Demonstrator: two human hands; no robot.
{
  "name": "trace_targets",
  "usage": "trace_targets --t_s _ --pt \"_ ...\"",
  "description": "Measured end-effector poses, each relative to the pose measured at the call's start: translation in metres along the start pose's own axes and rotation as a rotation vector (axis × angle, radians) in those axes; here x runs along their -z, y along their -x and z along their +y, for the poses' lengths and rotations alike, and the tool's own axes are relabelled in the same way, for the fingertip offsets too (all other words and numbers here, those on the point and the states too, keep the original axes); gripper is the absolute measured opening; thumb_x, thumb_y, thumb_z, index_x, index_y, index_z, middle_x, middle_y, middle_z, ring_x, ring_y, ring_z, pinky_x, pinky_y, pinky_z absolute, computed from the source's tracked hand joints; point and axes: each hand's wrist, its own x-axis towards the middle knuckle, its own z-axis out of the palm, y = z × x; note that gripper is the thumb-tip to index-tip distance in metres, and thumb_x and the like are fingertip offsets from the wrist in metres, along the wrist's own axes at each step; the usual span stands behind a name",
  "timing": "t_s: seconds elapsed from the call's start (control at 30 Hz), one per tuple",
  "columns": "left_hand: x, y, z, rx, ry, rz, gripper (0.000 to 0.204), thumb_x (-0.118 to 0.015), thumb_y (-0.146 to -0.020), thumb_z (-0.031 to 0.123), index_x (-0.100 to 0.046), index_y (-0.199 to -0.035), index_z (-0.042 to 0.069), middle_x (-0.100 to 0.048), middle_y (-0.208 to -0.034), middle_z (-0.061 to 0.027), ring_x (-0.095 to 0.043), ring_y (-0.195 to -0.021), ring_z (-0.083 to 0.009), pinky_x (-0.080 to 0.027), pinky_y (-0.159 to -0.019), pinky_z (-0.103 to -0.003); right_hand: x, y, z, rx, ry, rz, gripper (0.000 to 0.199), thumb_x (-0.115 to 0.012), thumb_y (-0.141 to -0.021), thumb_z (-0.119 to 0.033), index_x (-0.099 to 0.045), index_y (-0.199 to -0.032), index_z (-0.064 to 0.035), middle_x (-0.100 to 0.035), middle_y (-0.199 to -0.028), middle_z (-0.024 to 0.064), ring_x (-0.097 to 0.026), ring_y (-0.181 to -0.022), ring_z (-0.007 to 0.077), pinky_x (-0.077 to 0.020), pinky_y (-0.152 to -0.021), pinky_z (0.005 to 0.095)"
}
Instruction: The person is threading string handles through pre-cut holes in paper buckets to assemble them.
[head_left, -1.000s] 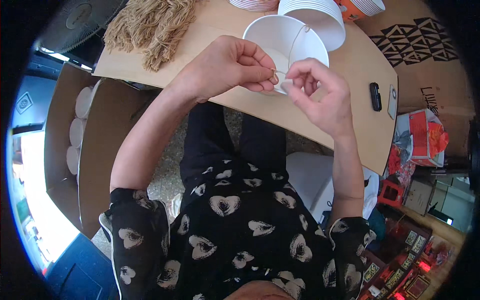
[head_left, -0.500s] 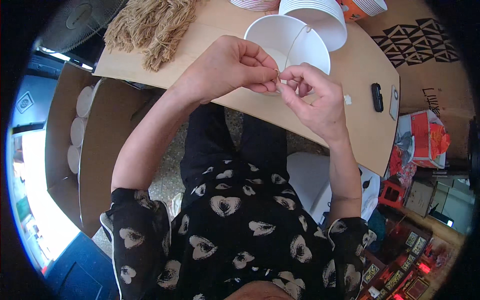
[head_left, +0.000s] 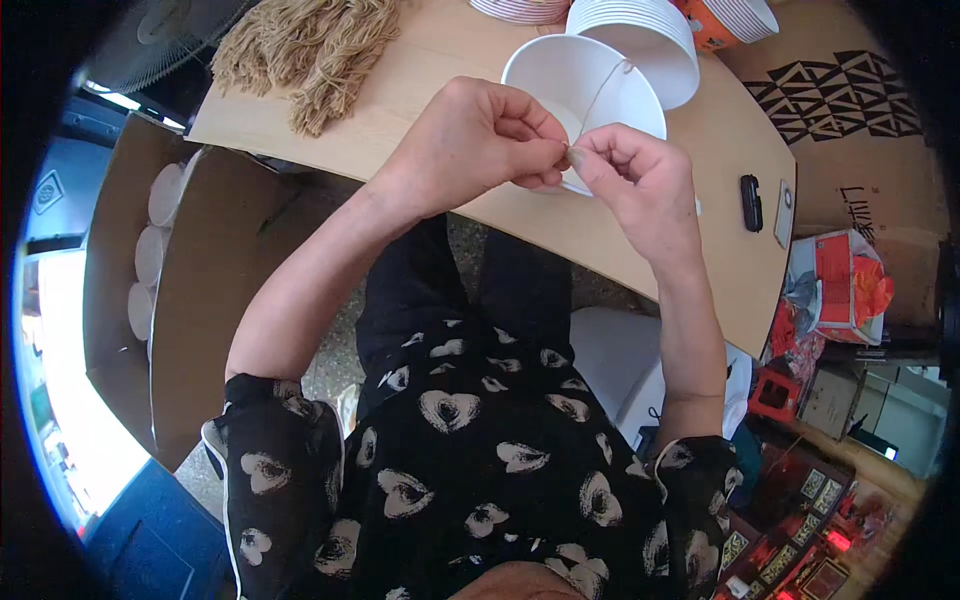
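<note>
Over the table's near edge, my left hand [head_left: 475, 145] and my right hand [head_left: 648, 190] meet fingertip to fingertip, both closed in a pinch. Between them they grip a thin tan string [head_left: 602, 95]. From my fingers the string runs up across the inside of a white paper bucket [head_left: 540, 72] to a point near its far rim. The bucket lies tilted with its mouth toward me, just behind my hands. My fingers hide the string's end, and whether it is knotted I cannot tell.
A bundle of tan cords [head_left: 310, 50] lies at the table's far left. Nested white buckets [head_left: 670, 55] and orange printed ones [head_left: 705, 30] stand at the back. A black case-like object [head_left: 751, 203] lies at right. An open cardboard box [head_left: 215, 270] with white round-ended items stands at left.
Both hands have shifted slightly right, and the fingertips have drawn closer together on the string. The view has shifted a little; the bucket appears slightly further right.
</note>
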Motion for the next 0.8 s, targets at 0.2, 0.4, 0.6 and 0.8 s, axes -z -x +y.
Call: trace_targets --t_s 0.2,0.4,0.6,0.8 --pt "0.0049 -0.0003 -0.0032 0.011 0.081 -0.039 0.020 -0.066 -0.093 0.008 -0.066 -0.105 -0.008 -0.072 -0.092 -0.0130 -0.072 -0.086 -0.0152 -0.058 -0.077 -0.024 0.0032 -0.0056 -0.0084 -0.116 -0.071 -0.048 0.011 -0.066 -0.092 -0.006 -0.069 -0.091 0.0042 -0.067 -0.078 0.0006 -0.057 -0.069 0.0027 -0.0435 -0.060 0.0184" --pt "0.0077 0.0008 0.0004 0.015 0.068 -0.090 0.021 -0.071 -0.087 0.003 -0.066 -0.104 -0.008 -0.072 -0.094 -0.0131 -0.071 -0.089 -0.0164 -0.058 -0.082 -0.026 0.0059 -0.0078 -0.0082 -0.157 -0.051 -0.051 0.012 -0.067 -0.091 -0.008 -0.070 -0.090 0.0041 -0.066 -0.075 0.0001 -0.054 -0.065 0.0024 -0.0417 -0.058 0.0187" --pt "-0.0002 0.0023 -0.0038 0.002 0.023 0.004 0.022 -0.076 -0.083 0.003 -0.067 -0.101 -0.006 -0.072 -0.092 -0.0110 -0.070 -0.086 -0.0133 -0.056 -0.079 -0.024 0.0025 -0.0064 -0.0108 -0.168 -0.063 -0.020 0.015 -0.066 -0.091 -0.009 -0.071 -0.089 0.0039 -0.064 -0.070 -0.0011 -0.052 -0.062 0.0023 -0.0395 -0.056 0.0189" --pt "-0.0001 0.0023 -0.0060 -0.007 -0.009 0.020 0.017 -0.072 -0.088 0.006 -0.067 -0.101 -0.006 -0.073 -0.090 -0.0102 -0.070 -0.084 -0.0125 -0.056 -0.077 -0.023 0.0032 -0.0022 -0.0100 -0.144 -0.050 -0.018 0.018 -0.062 -0.094 -0.011 -0.073 -0.092 0.0035 -0.061 -0.066 -0.0019 -0.048 -0.058 0.0023 -0.0359 -0.052 0.0189"
